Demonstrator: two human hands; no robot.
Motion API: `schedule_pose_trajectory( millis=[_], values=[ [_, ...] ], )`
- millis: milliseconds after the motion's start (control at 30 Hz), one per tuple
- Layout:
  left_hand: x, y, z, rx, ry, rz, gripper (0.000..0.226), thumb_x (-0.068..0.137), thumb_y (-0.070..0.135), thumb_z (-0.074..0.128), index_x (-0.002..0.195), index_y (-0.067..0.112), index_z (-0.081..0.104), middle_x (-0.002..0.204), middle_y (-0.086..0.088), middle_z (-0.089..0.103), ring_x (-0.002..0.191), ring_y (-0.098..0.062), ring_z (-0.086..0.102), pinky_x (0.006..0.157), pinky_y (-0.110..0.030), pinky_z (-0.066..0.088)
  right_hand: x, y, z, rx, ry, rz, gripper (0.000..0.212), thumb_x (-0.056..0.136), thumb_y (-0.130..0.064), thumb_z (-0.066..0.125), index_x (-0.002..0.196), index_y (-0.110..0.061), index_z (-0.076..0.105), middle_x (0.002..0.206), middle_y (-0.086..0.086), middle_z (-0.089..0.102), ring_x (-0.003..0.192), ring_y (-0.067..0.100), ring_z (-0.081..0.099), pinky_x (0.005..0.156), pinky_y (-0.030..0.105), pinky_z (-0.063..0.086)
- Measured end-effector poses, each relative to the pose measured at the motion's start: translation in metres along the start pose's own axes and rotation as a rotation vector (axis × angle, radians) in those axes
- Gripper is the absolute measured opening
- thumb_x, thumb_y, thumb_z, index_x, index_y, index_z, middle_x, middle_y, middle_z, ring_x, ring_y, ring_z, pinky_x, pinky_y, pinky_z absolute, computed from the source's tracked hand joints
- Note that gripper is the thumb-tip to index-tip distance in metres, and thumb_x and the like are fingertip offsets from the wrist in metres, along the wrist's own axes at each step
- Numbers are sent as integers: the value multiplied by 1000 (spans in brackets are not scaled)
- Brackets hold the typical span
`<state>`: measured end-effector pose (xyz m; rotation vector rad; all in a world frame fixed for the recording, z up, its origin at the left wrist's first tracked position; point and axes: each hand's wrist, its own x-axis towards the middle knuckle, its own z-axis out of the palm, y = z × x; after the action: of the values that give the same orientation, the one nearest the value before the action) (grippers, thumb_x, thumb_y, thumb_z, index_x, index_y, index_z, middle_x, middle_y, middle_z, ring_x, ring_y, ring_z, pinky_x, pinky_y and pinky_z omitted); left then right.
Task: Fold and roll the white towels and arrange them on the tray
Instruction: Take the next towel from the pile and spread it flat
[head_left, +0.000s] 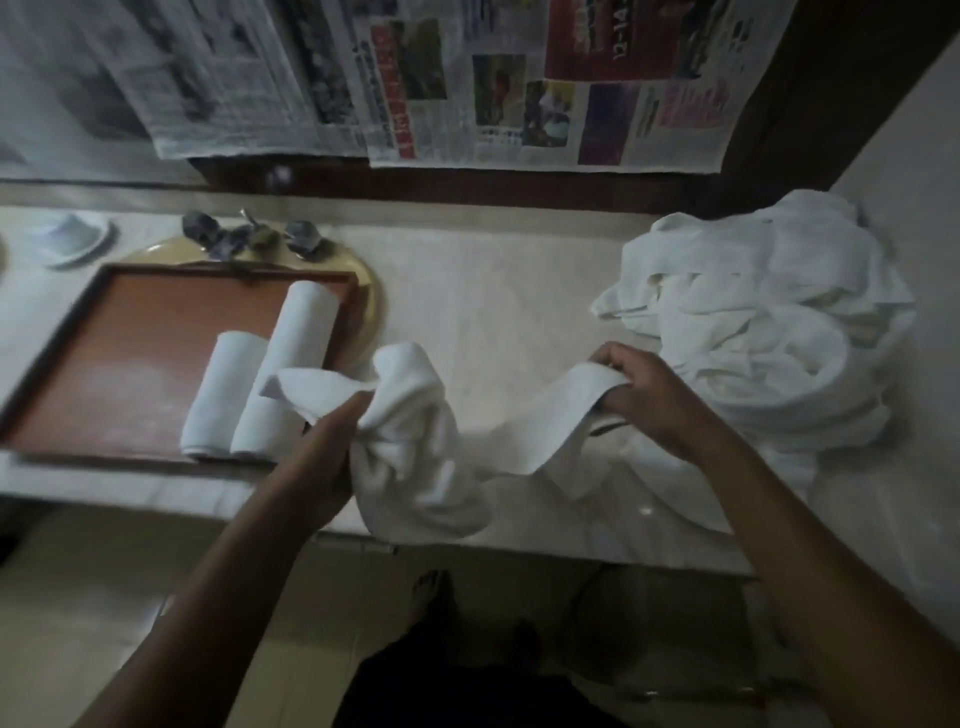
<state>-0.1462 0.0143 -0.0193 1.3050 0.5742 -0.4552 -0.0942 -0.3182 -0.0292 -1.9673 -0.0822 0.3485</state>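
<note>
Your left hand (332, 441) and right hand (639, 395) each grip an end of the towel (441, 447) at frame centre above the counter (493, 312), stretching it to flatten for folding.

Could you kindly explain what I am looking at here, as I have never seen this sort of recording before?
There is no machine: a person works with bare hands, and the single picture comes from a camera worn on their head, looking down. The left hand grips one bunched end of a white towel, and the right hand pinches the other end, holding it over a pale counter. On the left sits a brown tray with one rolled towel lying beside a second rolled towel. On the right is a pile of unfolded towels. Newspapers hang on the wall behind.
</note>
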Motion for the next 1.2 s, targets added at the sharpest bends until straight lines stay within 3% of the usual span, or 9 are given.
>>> schedule_pose_trajectory(
  millis=[100,200,267,367,467,667,900,1033,1200],
  values=[
    [-12,-35,-17,119,-48,-182,56,94,61,62,121,12,65,98,-10,77,87,-24,76,70,-37,61,-3,-39,-1,42,-140,-76,17,89,7,64,94,-8,69,86,6,71,78,20,72,67,37,63],
    [-23,-54,-38,973,26,-275,89,78,93,45,107,13,74,102,-11,76,95,-29,73,82,-41,59,-1,-60,17,-46,-234,-134,25,83,8,72,96,-14,74,88,5,75,77,19,72,71,33,61],
    [-22,-49,-44,1374,122,-92,74,84,84,47,100,16,73,97,-3,74,93,-24,71,83,-37,58,1,-65,38,-100,-255,-168,32,78,1,80,99,-22,73,88,3,76,79,19,72,72,34,58],
    [-37,-32,-24,1112,-66,326,54,78,69,72,119,36,60,108,17,67,100,1,66,81,-26,57,1,-72,67,-181,-218,-205,25,75,-15,83,89,-32,72,87,-5,76,82,15,72,77,40,60],
    [-48,-23,19,936,-77,654,51,81,49,81,122,32,57,109,16,68,101,0,67,82,-23,57,-3,-84,81,-240,-165,-263,20,78,-17,83,80,-33,73,81,-13,75,77,2,70,72,33,59],
    [-44,-14,38,795,188,825,11,98,20,67,94,23,57,71,9,62,69,-7,61,55,-26,45,-12,-80,86,-162,-166,-300,8,84,-28,81,90,-29,75,85,-11,74,81,6,70,73,31,57],
    [-26,-17,-7,631,57,814,11,101,16,52,95,20,60,87,16,63,81,-2,59,65,-18,46,-12,3,110,-461,-429,-167,28,90,-51,72,90,-24,68,90,-8,64,79,7,60,73,36,49],
    [-12,-40,-45,545,95,575,19,106,25,53,94,20,66,88,8,67,82,-4,63,71,-22,49,-28,49,112,-481,-425,-16,38,85,-51,77,77,-24,52,74,-8,54,66,7,50,62,31,37],
    [8,-83,-106,634,-14,356,23,103,31,60,96,20,79,94,2,77,90,-14,71,77,-29,51,-49,79,103,-559,-652,151,33,80,-53,77,71,-23,66,62,-11,54,58,5,50,59,30,35]
  ],
)
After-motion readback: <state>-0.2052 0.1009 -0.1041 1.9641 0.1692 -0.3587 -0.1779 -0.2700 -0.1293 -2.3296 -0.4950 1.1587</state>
